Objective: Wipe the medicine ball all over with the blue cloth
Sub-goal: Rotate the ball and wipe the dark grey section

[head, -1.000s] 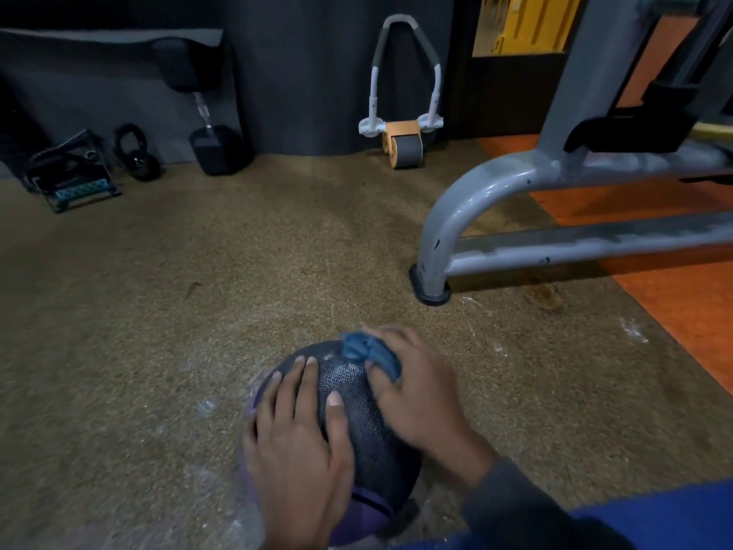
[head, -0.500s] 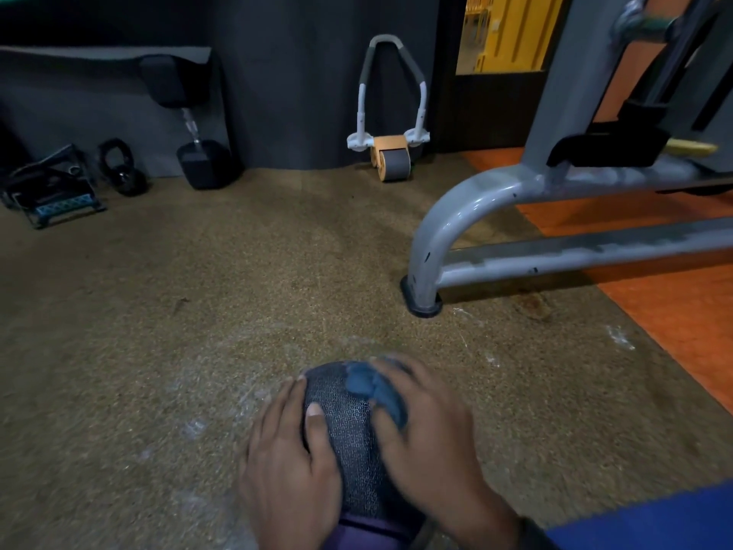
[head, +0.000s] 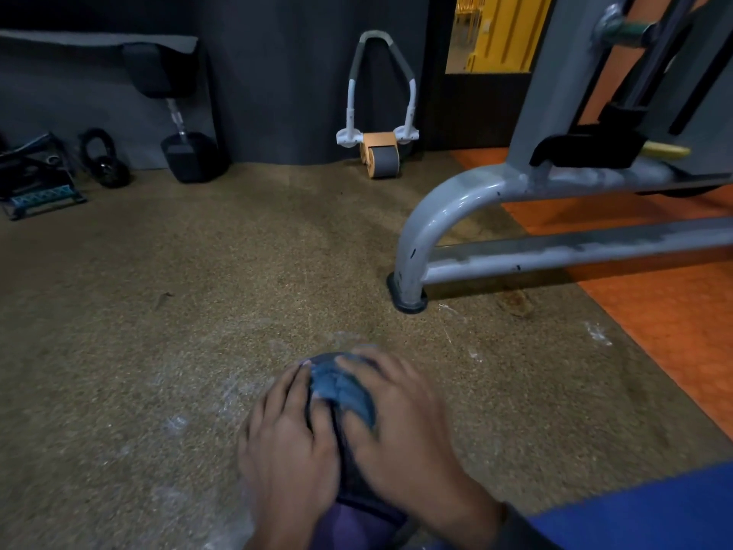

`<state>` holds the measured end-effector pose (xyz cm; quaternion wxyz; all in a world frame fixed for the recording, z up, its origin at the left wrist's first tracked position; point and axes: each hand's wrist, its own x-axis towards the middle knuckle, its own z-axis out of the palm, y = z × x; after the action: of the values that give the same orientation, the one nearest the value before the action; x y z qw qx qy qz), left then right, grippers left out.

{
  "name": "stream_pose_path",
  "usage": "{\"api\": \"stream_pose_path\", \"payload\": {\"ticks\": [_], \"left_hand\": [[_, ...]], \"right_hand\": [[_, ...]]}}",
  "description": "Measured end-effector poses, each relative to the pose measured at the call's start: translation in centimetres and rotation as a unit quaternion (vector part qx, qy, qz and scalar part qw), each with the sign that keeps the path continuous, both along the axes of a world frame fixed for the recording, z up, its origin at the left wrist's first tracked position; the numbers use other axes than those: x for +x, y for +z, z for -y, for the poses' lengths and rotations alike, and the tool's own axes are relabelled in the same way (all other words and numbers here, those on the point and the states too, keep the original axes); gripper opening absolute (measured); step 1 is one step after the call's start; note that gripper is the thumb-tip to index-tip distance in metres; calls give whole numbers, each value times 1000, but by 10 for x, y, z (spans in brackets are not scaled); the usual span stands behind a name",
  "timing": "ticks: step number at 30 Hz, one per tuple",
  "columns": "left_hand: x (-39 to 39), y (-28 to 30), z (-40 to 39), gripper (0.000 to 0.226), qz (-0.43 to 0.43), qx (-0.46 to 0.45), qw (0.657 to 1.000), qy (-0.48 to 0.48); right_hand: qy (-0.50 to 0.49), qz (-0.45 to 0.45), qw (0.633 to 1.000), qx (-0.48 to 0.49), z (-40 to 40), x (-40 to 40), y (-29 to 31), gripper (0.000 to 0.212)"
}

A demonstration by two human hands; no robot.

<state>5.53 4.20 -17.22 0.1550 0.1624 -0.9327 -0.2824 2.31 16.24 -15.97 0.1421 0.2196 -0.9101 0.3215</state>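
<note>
The dark textured medicine ball (head: 349, 470), with a purple band at its near side, rests on the brown speckled floor at the bottom centre. Both hands cover most of it. My left hand (head: 289, 454) lies flat on the ball's left side, steadying it. My right hand (head: 400, 426) presses the crumpled blue cloth (head: 343, 391) against the ball's top. The cloth bunches up between the two hands. The hands are motion-blurred.
A grey machine frame leg (head: 412, 267) stands on the floor just beyond and to the right. Orange flooring (head: 654, 311) lies further right. An ab roller (head: 380, 152), a dumbbell (head: 190, 156) and a kettlebell (head: 105, 160) sit against the dark back wall. A blue mat (head: 634, 514) fills the bottom right.
My right hand has slid the cloth leftward across the ball's top toward my left hand. The ball sits lower and nearer in view, and more of it is covered.
</note>
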Motion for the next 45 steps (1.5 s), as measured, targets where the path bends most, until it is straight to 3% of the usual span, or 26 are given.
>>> {"api": "stream_pose_path", "payload": {"ticks": [3,6,8,12,14,20,22,25,27,29,33,35,38,41,43,45], "left_hand": [[0,-1,1,73,4,-6,1000,5],[1,0,-3,72,16,-17,1000,21],[1,1,-6,72,17,-24,999,29],[0,3,-5,74,-5,-13,1000,23],[3,1,-4,76,-10,-6,1000,21],[11,2,-3,72,-8,20,998,53],[9,3,-2,71,-3,19,998,55],[6,1,2,76,7,15,999,44],[8,-1,4,78,10,16,999,30],[9,-2,6,73,9,14,999,37],[7,-2,6,64,14,25,998,57],[4,0,7,60,12,32,998,55],[1,1,7,58,23,13,999,44],[0,1,8,54,28,2,999,32],[1,-1,9,57,27,7,999,37],[3,-2,8,57,16,17,999,48]], "right_hand": [[19,21,1000,-11,5,-12,3,45],[-47,200,976,-73,-11,-51,8,29],[-74,255,960,-94,-18,-59,6,24],[-4,26,1000,-2,4,-11,2,42],[29,-2,1000,2,11,-5,3,46],[-65,211,970,-99,-14,-45,4,31],[-67,189,977,-73,-14,-36,3,35],[1,53,998,-36,8,6,8,46],[41,18,999,-24,16,18,10,49],[20,48,998,-28,16,2,12,48],[-74,214,971,-73,-4,-44,10,32],[-97,224,967,-71,-9,-46,6,32],[-59,95,994,2,5,-15,4,45],[-10,-5,1000,11,22,2,8,46],[-17,38,999,10,20,-16,8,43],[-52,171,984,-26,7,-46,7,34]]}}
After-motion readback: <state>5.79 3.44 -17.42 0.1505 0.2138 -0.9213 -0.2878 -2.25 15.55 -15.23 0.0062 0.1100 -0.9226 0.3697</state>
